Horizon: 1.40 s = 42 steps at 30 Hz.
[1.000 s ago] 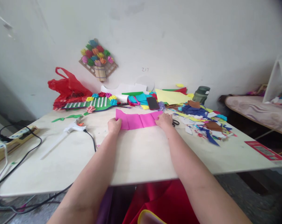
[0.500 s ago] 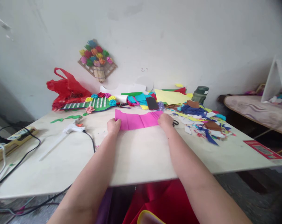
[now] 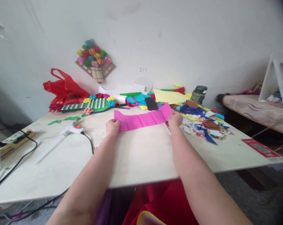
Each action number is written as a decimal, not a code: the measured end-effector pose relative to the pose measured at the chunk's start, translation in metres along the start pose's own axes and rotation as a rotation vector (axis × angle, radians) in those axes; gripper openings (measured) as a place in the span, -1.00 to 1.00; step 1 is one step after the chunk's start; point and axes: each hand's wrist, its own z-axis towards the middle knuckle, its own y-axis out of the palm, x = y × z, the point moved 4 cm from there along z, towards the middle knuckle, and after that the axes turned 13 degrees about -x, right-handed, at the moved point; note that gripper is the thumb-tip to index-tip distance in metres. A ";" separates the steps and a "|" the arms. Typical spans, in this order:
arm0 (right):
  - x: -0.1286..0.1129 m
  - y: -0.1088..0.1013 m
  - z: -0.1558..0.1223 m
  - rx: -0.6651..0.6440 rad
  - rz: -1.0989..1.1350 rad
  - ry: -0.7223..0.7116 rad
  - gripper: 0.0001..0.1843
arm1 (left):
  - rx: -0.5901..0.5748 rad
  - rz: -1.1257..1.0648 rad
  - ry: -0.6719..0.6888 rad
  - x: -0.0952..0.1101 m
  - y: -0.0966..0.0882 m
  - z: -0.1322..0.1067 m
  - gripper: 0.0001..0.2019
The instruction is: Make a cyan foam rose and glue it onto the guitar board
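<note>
A pink strip of paper [image 3: 142, 120] with several upright creases is stretched between my two hands, just above the white table [image 3: 141, 156]. My left hand [image 3: 113, 126] pinches its left end between thumb and fingers. At the other end my right hand [image 3: 175, 119] grips the paper, whose last panel tilts up and back. Partly hidden by my right hand and the paper is a thin pale stick-like thing [image 3: 167, 128] on the table. A dark phone [image 3: 151, 103] lies behind the strip.
A white glue gun [image 3: 72, 129] with a cable lies left, near a power strip [image 3: 13, 143]. Colourful scraps [image 3: 208, 125] and a green bottle [image 3: 199, 94] are at right. A red plastic bag [image 3: 66, 89] and paper flowers [image 3: 106, 96] sit at the back left.
My right hand has moved right, and the pink paper is spread wider, with more of its creased panels showing. Its right end now tilts upward. My left hand stays on the left end.
</note>
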 end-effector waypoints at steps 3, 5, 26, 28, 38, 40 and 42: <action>0.006 -0.002 0.001 0.039 0.095 0.060 -0.54 | -0.004 0.007 -0.002 0.001 0.000 0.000 -0.62; 0.006 -0.003 -0.001 0.081 0.112 0.068 -0.50 | -0.004 0.019 -0.002 0.002 0.000 -0.001 -0.63; -0.017 0.004 -0.009 0.031 -0.216 -0.138 -0.62 | 0.004 0.080 -0.006 0.005 -0.002 -0.004 -0.63; -0.009 0.000 -0.005 0.064 -0.096 -0.082 -0.61 | 0.004 0.072 -0.007 0.005 -0.002 -0.005 -0.63; 0.010 0.002 0.007 0.027 0.141 0.061 -0.46 | 0.029 0.088 0.000 0.005 -0.002 -0.006 -0.64; 0.009 0.001 0.005 0.024 0.133 0.068 -0.41 | 0.040 0.095 -0.001 0.006 -0.003 -0.008 -0.65; 0.007 0.001 0.001 0.025 0.112 0.051 -0.37 | 0.048 0.100 -0.004 0.007 -0.004 -0.010 -0.67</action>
